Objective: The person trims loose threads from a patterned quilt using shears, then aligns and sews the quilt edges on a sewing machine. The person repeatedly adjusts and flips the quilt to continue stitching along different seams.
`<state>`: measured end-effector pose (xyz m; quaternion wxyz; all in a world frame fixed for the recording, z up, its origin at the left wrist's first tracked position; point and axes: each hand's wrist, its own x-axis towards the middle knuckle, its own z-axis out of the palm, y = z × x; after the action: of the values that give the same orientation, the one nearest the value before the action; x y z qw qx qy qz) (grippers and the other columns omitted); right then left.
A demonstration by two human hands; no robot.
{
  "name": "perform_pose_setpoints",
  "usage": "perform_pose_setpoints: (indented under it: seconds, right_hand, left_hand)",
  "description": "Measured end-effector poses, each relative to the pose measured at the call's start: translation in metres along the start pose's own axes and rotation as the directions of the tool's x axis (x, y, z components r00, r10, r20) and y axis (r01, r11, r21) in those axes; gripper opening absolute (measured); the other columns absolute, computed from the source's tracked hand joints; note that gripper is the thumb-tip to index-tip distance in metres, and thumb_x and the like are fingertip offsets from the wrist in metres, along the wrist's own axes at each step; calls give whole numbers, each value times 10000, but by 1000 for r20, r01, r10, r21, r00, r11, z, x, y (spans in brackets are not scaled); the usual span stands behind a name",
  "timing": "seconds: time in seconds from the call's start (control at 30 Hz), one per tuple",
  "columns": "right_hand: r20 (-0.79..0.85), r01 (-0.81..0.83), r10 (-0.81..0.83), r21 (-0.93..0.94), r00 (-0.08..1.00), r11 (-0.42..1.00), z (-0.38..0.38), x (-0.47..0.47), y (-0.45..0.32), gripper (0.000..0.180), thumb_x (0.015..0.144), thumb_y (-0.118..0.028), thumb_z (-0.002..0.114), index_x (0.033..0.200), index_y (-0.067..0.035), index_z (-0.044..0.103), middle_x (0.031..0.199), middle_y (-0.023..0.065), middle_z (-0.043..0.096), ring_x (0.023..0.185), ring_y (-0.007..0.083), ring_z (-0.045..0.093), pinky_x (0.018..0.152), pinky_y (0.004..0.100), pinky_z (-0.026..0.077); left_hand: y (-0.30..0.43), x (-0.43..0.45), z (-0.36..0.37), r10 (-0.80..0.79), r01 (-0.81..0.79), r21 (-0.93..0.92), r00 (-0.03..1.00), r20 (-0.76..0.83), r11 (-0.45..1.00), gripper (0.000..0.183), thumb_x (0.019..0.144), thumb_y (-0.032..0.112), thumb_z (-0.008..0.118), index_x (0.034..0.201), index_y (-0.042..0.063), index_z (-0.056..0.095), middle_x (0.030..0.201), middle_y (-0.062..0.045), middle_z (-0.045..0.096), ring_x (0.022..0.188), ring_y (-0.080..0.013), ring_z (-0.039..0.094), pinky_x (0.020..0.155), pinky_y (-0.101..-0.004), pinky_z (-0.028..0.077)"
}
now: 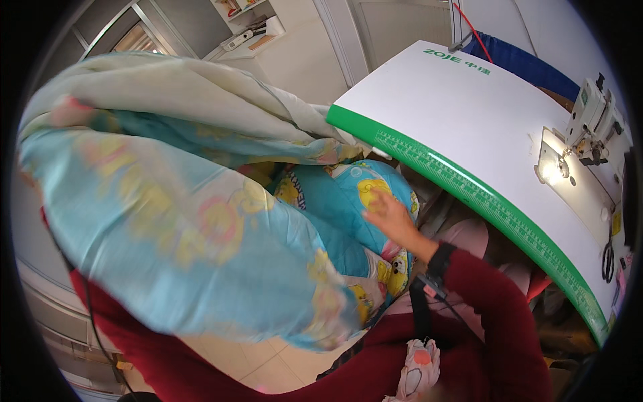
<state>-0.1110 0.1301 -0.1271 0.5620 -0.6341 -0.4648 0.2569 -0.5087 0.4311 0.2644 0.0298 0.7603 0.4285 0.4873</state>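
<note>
A padded quilt (201,226), light blue with yellow cartoon prints and a pale underside (201,85), hangs raised in a large fold across the left and middle. My left arm (115,326) in a dark red sleeve reaches up behind it; the left hand itself is hidden by the cloth. My right hand (394,216) is over a bunched blue part of the quilt (346,201) at my lap. Its fingers are spread and hold nothing; whether they touch the cloth I cannot tell. The raised fold is blurred.
To the right stands a white sewing table (452,110) with a green, ruler-marked front edge (427,161). It carries an industrial sewing machine (590,125) with its lamp lit, and black-handled scissors (608,261). A shelf niche (251,40) is behind; tiled floor (261,364) shows below.
</note>
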Motion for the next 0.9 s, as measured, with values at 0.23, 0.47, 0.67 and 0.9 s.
perform_pose_setpoints:
  seconds: [0.23,0.47,0.67,0.9]
  right_hand:
    - [-318,488,-554,-266,769,831,83,93,-127,716,656,-244,780,1282,-56,488,1256,207,524,1167,400,473,946,462,414]
    - [-173,279,-238,276,956,920,75,92,-190,134,785,-62,540,850,6,635,874,208,666,825,306,641,706,419,478]
    - [-87,485,-606,692,791,535,29,101,-351,111,796,-81,523,763,-50,624,706,128,598,672,242,610,571,367,476]
    - [317,860,-835,100,450,501,46,11,-411,247,779,-154,581,922,9,699,885,182,690,834,268,667,798,336,519]
  left_hand:
    - [-12,-97,-10,-108,75,122,950,292,990,312,886,250,497,998,-11,629,977,-166,631,904,-267,595,822,-359,451]
    - [-17,-175,31,-175,128,128,854,490,983,316,876,251,516,1024,-12,609,1005,-170,617,929,-272,583,838,-363,443]
    - [-17,-186,68,-131,106,78,841,525,991,327,866,252,533,1047,-14,593,1028,-174,604,951,-276,572,852,-367,436]
    - [-1,-154,87,-47,19,68,900,434,997,347,856,253,552,1073,-16,574,1056,-177,590,976,-280,560,868,-370,428]
